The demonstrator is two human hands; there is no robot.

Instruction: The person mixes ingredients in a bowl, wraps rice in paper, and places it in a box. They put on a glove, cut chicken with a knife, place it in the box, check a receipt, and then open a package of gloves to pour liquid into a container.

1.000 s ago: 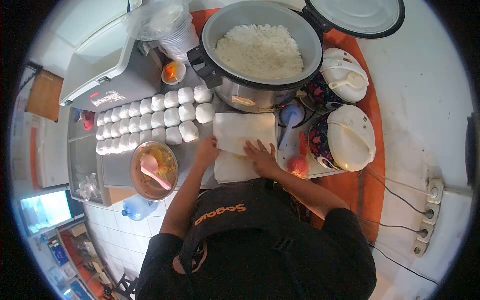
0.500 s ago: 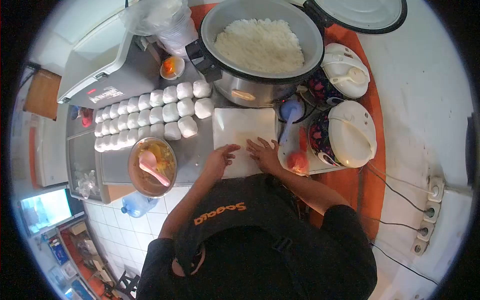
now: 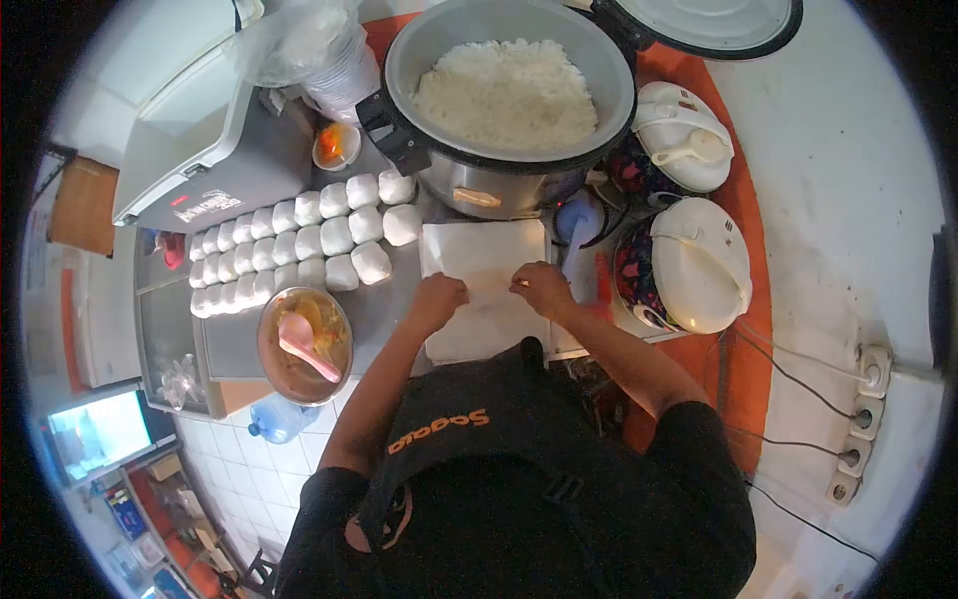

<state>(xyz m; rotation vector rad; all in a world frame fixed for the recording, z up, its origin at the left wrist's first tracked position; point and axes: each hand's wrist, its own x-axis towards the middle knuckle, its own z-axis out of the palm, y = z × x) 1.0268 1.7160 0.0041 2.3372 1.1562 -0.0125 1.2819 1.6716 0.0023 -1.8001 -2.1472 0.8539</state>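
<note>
A stack of white wrapping paper [image 3: 484,245] lies flat in front of me, below the large pot. My left hand [image 3: 440,302] is closed at its left side, with fingertips pinched at the top sheet. Opposite, my right hand [image 3: 545,292] is closed too, thumb and fingers pinching the sheet near the right side. A faint tan patch shows on the paper between the two hands. Left of the stack stand rows of white wrapped bundles [image 3: 337,238]. A metal bowl [image 3: 282,376] with yellowish food and a pink spoon [image 3: 305,346] sits beyond my left forearm.
A large open rice cooker [image 3: 479,188] full of white rice stands behind the paper. Two smaller rice cookers [image 3: 702,268] are at the right, near a blue ladle [image 3: 577,228]. A grey cooler box [image 3: 225,170], a small orange-filled bowl [image 3: 336,147] and stacked plastic cups [image 3: 339,85] stand back left.
Both hands have gone from spread fingers on the paper to closed pinches. The right hand has shifted slightly right and up. My view has tilted a little.
</note>
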